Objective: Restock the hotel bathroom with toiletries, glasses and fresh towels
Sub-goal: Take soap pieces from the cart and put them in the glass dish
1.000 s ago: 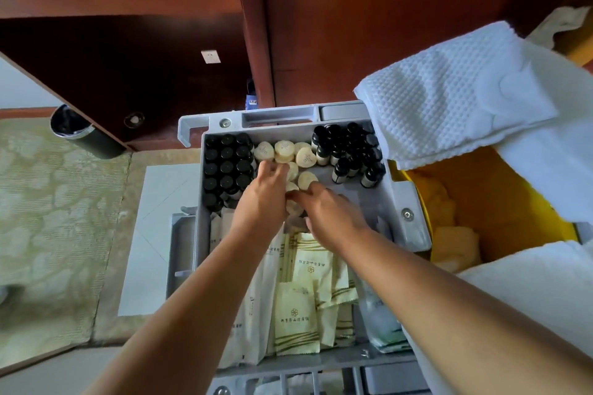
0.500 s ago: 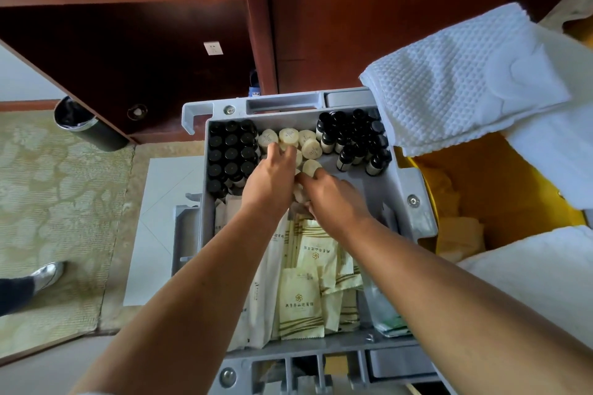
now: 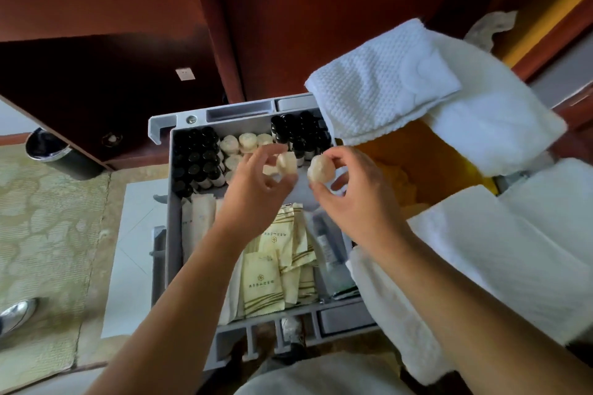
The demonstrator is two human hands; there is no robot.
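A grey cart tray (image 3: 171, 208) holds several black-capped bottles (image 3: 195, 160), several round cream soaps (image 3: 239, 144) and cream sachets (image 3: 263, 282). Above the tray, my left hand (image 3: 256, 189) pinches one round wrapped soap (image 3: 286, 163) between thumb and fingers. Beside it, my right hand (image 3: 349, 196) grips a second wrapped soap (image 3: 319, 169). The two soaps are a little apart. More black bottles (image 3: 301, 131) stand at the tray's far right.
Folded white towels (image 3: 385, 80) lie over the cart's yellow bag (image 3: 426, 163) on the right, with further white towels (image 3: 481, 250) nearer me. A dark wooden wall and door frame stand behind the cart. A black bin (image 3: 54, 154) and someone's shoe (image 3: 16, 314) are on the carpet at left.
Both hands have lifted out of the soap pile, each now carrying one wrapped soap above the tray. The camera view has shifted, bringing the cart lower in frame.
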